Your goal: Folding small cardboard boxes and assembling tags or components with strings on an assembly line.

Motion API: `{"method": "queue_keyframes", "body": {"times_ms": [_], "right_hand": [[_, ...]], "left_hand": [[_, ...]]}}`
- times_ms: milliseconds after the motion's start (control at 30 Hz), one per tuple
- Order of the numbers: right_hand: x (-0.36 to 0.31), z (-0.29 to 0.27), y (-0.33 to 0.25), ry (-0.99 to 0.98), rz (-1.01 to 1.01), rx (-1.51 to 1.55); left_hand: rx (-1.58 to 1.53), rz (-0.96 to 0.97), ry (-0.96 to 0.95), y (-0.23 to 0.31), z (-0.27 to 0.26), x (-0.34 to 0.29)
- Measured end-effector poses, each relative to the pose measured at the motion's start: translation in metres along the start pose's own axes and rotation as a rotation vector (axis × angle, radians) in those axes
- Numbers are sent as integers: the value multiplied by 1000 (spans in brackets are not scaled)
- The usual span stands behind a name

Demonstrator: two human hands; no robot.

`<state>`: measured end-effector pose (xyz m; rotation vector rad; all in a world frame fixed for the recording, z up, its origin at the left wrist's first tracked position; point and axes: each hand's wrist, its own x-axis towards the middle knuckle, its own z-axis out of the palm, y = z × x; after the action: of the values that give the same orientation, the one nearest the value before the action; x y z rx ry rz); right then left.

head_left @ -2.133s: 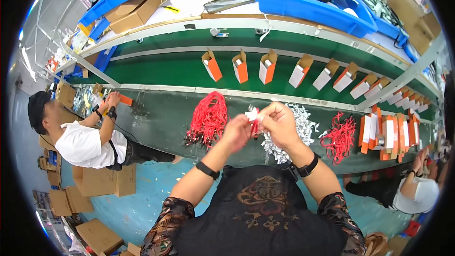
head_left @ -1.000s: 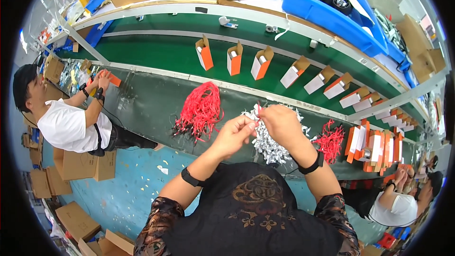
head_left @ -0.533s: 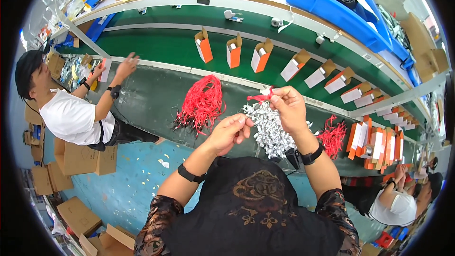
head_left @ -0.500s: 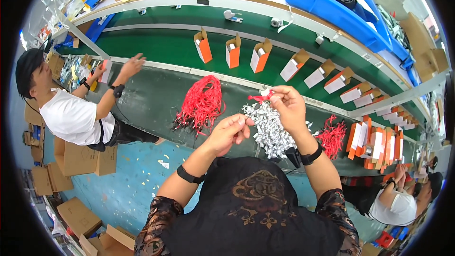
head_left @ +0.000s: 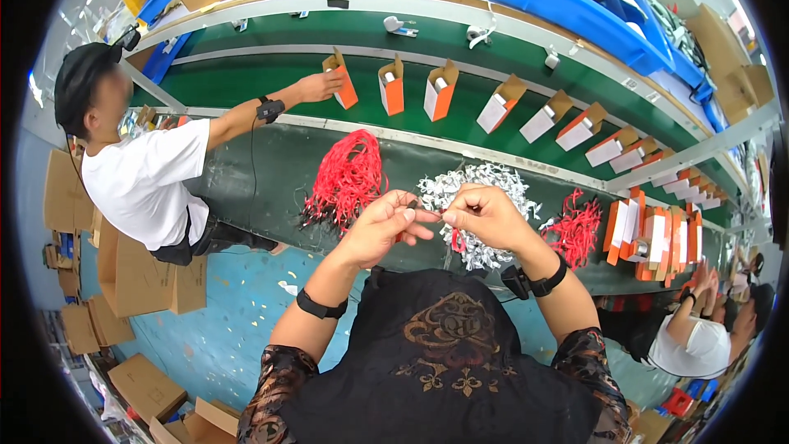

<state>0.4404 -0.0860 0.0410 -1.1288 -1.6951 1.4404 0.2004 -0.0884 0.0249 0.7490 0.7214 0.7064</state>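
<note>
My left hand (head_left: 385, 228) and my right hand (head_left: 483, 218) meet in front of me, fingertips pinched close together on the thin end of a red strap (head_left: 457, 238). Part of the strap hangs below my right fingers; the rest is hidden by the hand. Just behind my hands lies a heap of small white and silver pieces (head_left: 509, 185). To the left of it is a large bundle of red straps (head_left: 349, 173) with dark thin ends. A smaller bundle of red straps (head_left: 579, 228) lies to the right.
Open orange-and-white boxes (head_left: 441, 90) stand in a row on the green conveyor (head_left: 279, 86). More boxes (head_left: 653, 238) are packed together at the right. A co-worker's hand (head_left: 320, 86) touches the leftmost box. A shelf with a blue bin (head_left: 567, 20) runs overhead.
My right hand has come down and toward the left hand, and the red strap now hangs below it. The co-worker at left has reached across to a box on the conveyor.
</note>
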Motion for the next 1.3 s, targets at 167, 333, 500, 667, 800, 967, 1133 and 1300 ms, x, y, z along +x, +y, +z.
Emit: {"method": "queue_keyframes", "body": {"times_ms": [167,333,500,667,800,967,1133,1300], "right_hand": [[-2,17,-9,-2,-277,-452],[9,42,11,-160,-490,-661],[27,37,30,-125,-266,-376],[98,14,38,202,160,22],[193,5,47,358,15,-246],[323,-1,62,506,-348,-882],[393,19,86,521,-349,-1112],[413,30,122,486,-239,-1492]], "left_hand": [[-342,30,74,-19,-2,6],[-765,-51,175,-31,-2,16],[-354,230,507,-41,-56,24],[492,433,990,-129,-150,31],[442,256,1056,-178,-154,14],[86,72,796,-170,-143,-4],[0,33,770,-167,-171,-23],[-64,50,876,-153,-218,-32]]}}
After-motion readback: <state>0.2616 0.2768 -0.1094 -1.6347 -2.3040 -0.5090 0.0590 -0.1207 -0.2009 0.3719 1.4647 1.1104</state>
